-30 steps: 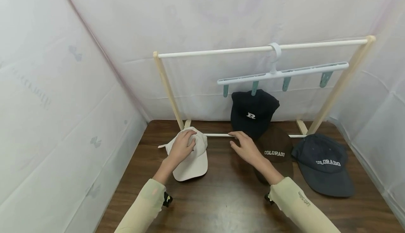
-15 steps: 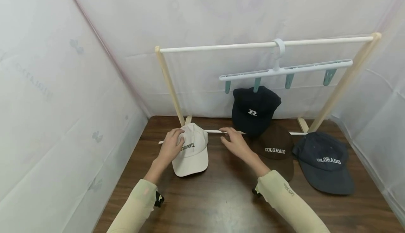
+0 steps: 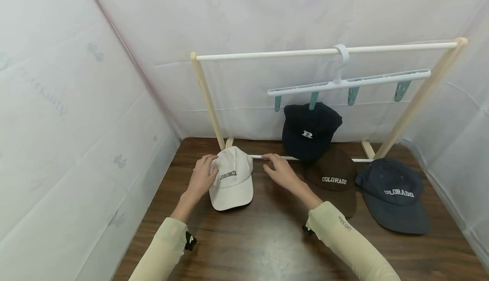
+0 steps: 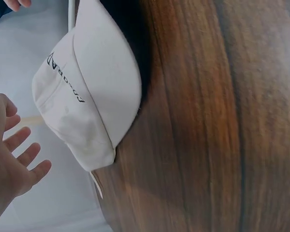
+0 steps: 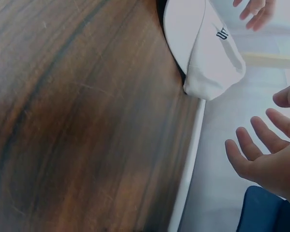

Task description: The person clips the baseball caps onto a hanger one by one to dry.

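A white cap [image 3: 230, 194] lettered COLORADO lies on the table, its brim toward me. My left hand [image 3: 201, 178] hovers at the cap's left side, its fingers spread and loosely bent. In the left wrist view, a gap shows between the left hand [image 4: 14, 159] and the white cap [image 4: 106, 63]. To the right of the cap is my right hand [image 3: 283, 174], holding nothing. The right wrist view shows the right hand [image 5: 268, 145] with fingers apart, away from the white cap [image 5: 215, 58].
A rack [image 3: 263, 55] carries a light-blue hanger [image 3: 340, 85] with several teal clips. One clip [image 3: 313, 100] overlaps the top of a black cap [image 3: 311, 124] marked R. A brown cap [image 3: 336, 168] and a dark grey-blue cap [image 3: 393, 209] lie on the table [image 3: 259, 247] at the right.
My left hand has moved left off the white cap's crown, uncovering its lettering. My right hand has shifted left, toward the white cap. The head view has shifted slightly.
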Demonstrator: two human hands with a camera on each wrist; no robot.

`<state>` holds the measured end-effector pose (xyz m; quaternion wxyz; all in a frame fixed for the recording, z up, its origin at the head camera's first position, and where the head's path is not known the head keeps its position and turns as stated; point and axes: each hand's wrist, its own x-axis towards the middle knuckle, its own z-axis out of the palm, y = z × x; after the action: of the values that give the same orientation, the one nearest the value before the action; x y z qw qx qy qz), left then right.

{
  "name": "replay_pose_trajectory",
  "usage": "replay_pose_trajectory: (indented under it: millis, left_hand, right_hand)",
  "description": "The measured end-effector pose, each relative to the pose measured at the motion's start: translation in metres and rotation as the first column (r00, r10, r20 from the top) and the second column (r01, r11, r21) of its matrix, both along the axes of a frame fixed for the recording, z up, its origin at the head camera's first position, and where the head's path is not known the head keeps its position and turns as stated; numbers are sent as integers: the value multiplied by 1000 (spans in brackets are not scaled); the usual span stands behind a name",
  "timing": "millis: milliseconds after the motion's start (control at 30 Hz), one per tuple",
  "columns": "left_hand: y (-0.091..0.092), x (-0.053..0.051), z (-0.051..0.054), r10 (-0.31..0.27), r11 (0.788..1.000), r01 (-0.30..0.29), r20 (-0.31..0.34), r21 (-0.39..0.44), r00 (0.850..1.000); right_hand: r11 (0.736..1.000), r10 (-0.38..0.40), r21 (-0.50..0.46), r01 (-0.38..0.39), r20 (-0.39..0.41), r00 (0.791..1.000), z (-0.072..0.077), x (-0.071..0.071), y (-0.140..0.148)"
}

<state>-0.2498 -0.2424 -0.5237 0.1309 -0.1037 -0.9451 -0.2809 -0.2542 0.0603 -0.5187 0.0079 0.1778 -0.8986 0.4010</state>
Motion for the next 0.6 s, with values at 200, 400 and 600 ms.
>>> replay_pose_trajectory:
  millis: [200,400,600]
  left_hand:
    - [-7,1,-3,7,1000,-7,9,0,1000]
    - [-9,-3,-4,19,999,-20,25,25,999]
    - [-3,-12,-4,6,1000,-7,29,16,1000]
  right_hand:
    - [1000,6,2,-6,-6,1000,-5,-1,-9]
    - [1000,22,-17,-23,-31,999,-4,-5,-19]
    - [1000,13,-17,-14,-25,1000,-3,-7,-22]
